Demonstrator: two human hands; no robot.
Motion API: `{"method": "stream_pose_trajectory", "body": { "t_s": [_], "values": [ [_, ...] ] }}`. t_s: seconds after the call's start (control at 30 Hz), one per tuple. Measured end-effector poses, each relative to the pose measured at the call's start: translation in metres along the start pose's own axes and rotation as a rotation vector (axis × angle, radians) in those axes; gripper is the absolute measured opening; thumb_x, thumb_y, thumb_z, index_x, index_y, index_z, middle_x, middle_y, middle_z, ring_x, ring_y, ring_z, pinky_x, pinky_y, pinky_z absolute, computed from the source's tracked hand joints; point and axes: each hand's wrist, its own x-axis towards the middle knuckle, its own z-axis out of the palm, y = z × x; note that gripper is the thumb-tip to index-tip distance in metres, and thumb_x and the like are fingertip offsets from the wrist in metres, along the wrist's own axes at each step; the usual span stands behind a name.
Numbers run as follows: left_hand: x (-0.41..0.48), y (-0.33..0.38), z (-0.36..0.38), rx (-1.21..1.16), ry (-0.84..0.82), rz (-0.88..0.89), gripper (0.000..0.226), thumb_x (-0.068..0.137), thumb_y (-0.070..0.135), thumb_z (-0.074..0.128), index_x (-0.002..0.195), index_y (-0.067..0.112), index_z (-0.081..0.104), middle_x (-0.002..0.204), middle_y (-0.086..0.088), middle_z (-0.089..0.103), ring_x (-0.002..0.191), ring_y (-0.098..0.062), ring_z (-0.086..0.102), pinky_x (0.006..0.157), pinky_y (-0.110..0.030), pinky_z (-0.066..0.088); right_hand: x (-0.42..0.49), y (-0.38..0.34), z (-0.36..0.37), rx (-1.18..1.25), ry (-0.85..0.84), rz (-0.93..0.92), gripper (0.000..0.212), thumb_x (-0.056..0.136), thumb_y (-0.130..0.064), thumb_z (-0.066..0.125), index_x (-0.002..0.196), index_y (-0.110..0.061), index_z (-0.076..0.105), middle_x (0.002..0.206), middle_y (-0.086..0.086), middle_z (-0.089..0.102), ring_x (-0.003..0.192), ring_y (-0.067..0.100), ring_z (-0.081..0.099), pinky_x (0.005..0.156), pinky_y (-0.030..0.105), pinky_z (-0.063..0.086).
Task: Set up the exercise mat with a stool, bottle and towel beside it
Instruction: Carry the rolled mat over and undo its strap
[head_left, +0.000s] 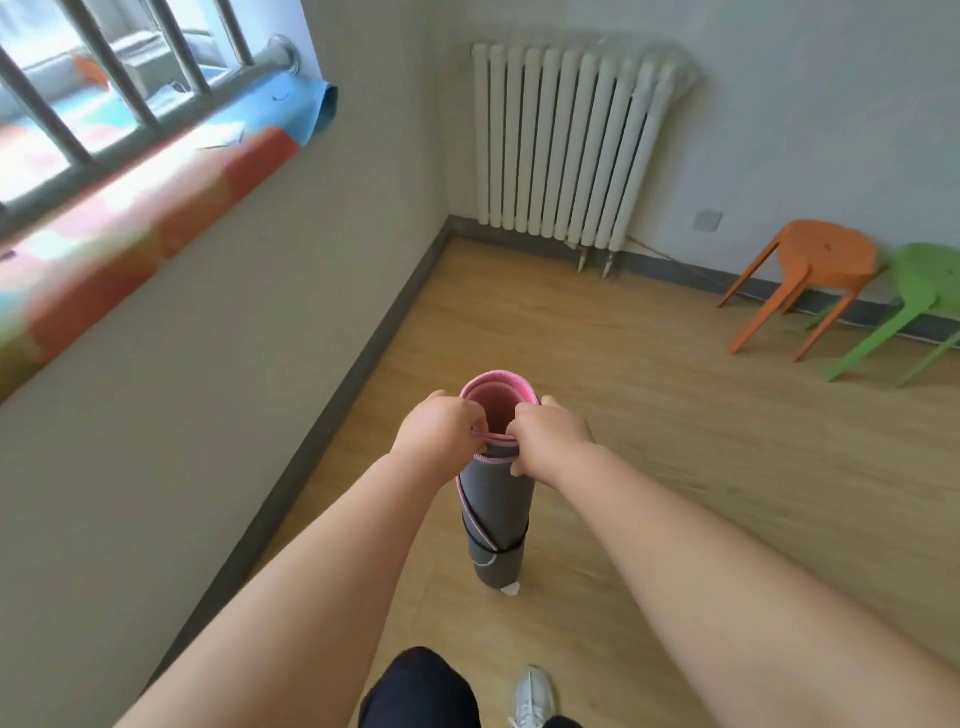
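Fingers (477, 418) of the left hand (441, 431) curl over the near rim of the rolled exercise mat (496, 509), clamped on its pink inner layers. The right hand (553, 434) grips the same rim just beside them, thumb pressed on the grey outside. Below the fingers the mat hangs upright, a black strap (511, 545) round its lower part; whether its foot touches the wooden floor (649, 426) is unclear. Far beyond the fingers, to the right, an orange stool (826, 260) and a green stool (919, 291) stand side by side at the wall. A white radiator (571, 145) hangs straight ahead.
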Motion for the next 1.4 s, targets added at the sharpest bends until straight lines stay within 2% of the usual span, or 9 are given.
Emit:
{"method": "stream_pose_trajectory", "body": {
  "t_s": [0.2, 0.37, 0.47, 0.63, 0.9, 1.07, 1.13, 1.3, 1.4],
  "values": [
    [0.109, -0.025, -0.021, -0.006, -0.009, 0.044, 0.021, 0.085, 0.030, 0.063, 0.105, 0.032, 0.071, 0.094, 0.000, 0.054, 0.082, -0.017, 0.050, 0.070, -0.027, 0.048, 0.099, 0.020, -0.036, -0.011, 0.003, 0.128, 0.026, 0.084, -0.027, 0.068, 0.109, -0.024, 0.070, 0.115, 0.008, 0.058, 0.110, 0.030, 0.050, 0.075, 0.030, 0.033],
    [0.211, -0.037, -0.044, 0.036, -0.038, 0.192, 0.023, 0.088, 0.025, 0.058, 0.108, 0.030, 0.070, 0.094, 0.000, 0.058, 0.092, -0.019, 0.052, 0.070, -0.028, 0.048, 0.173, 0.040, -0.061, 0.113, 0.014, 0.313, 0.023, 0.084, -0.032, 0.067, 0.106, -0.026, 0.070, 0.101, 0.005, 0.058, 0.099, 0.026, 0.049, 0.070, 0.029, 0.038],
    [0.263, -0.045, -0.054, 0.079, -0.063, 0.288, 0.024, 0.089, 0.023, 0.056, 0.108, 0.029, 0.069, 0.103, 0.001, 0.064, 0.109, -0.021, 0.052, 0.074, -0.030, 0.049, 0.210, 0.045, -0.065, 0.182, 0.061, 0.383, 0.018, 0.085, -0.034, 0.065, 0.100, -0.025, 0.069, 0.102, 0.004, 0.062, 0.109, 0.024, 0.048, 0.067, 0.030, 0.036],
    [0.342, -0.042, -0.066, 0.094, -0.086, 0.391, 0.027, 0.086, 0.020, 0.056, 0.108, 0.031, 0.068, 0.099, 0.000, 0.060, 0.102, -0.018, 0.052, 0.066, -0.027, 0.044, 0.263, 0.065, -0.080, 0.305, 0.111, 0.541, 0.021, 0.085, -0.038, 0.066, 0.102, -0.026, 0.068, 0.103, 0.002, 0.062, 0.112, 0.024, 0.049, 0.073, 0.031, 0.040],
    [0.459, -0.050, -0.086, 0.114, -0.020, 0.307, 0.034, 0.086, 0.012, 0.057, 0.112, 0.030, 0.068, 0.108, 0.000, 0.061, 0.097, -0.020, 0.058, 0.076, -0.034, 0.054, 0.380, 0.111, -0.121, 0.392, 0.116, 0.552, 0.022, 0.085, -0.038, 0.067, 0.101, -0.023, 0.068, 0.113, 0.007, 0.057, 0.105, 0.026, 0.054, 0.071, 0.030, 0.040],
    [0.524, -0.054, -0.099, 0.147, 0.034, 0.305, 0.034, 0.087, 0.009, 0.061, 0.116, 0.026, 0.068, 0.120, 0.009, 0.061, 0.114, -0.015, 0.045, 0.086, -0.033, 0.052, 0.446, 0.132, -0.145, 0.484, 0.150, 0.595, 0.019, 0.084, -0.036, 0.068, 0.098, -0.022, 0.070, 0.114, 0.006, 0.054, 0.094, 0.026, 0.055, 0.069, 0.029, 0.040],
    [0.538, -0.051, -0.102, 0.161, 0.049, 0.306, 0.036, 0.086, 0.007, 0.062, 0.118, 0.024, 0.066, 0.123, 0.009, 0.058, 0.115, -0.016, 0.042, 0.083, -0.033, 0.052, 0.459, 0.137, -0.148, 0.509, 0.185, 0.620, 0.014, 0.084, -0.035, 0.068, 0.093, -0.023, 0.069, 0.112, 0.005, 0.055, 0.086, 0.022, 0.050, 0.068, 0.028, 0.039],
    [0.600, -0.060, -0.106, 0.193, 0.030, 0.330, 0.048, 0.079, -0.003, 0.062, 0.120, 0.022, 0.064, 0.124, 0.005, 0.054, 0.113, -0.017, 0.043, 0.076, -0.029, 0.052, 0.516, 0.149, -0.152, 0.541, 0.239, 0.604, 0.016, 0.085, -0.036, 0.067, 0.088, -0.021, 0.069, 0.098, 0.000, 0.065, 0.105, 0.024, 0.051, 0.069, 0.030, 0.041],
    [0.638, -0.068, -0.099, 0.225, 0.034, 0.392, 0.048, 0.076, 0.001, 0.067, 0.118, 0.022, 0.064, 0.124, 0.003, 0.051, 0.112, -0.018, 0.043, 0.072, -0.024, 0.047, 0.551, 0.156, -0.151, 0.623, 0.241, 0.655, 0.016, 0.082, -0.034, 0.070, 0.083, -0.018, 0.069, 0.092, 0.001, 0.067, 0.101, 0.026, 0.054, 0.068, 0.028, 0.041]
  ]
}}
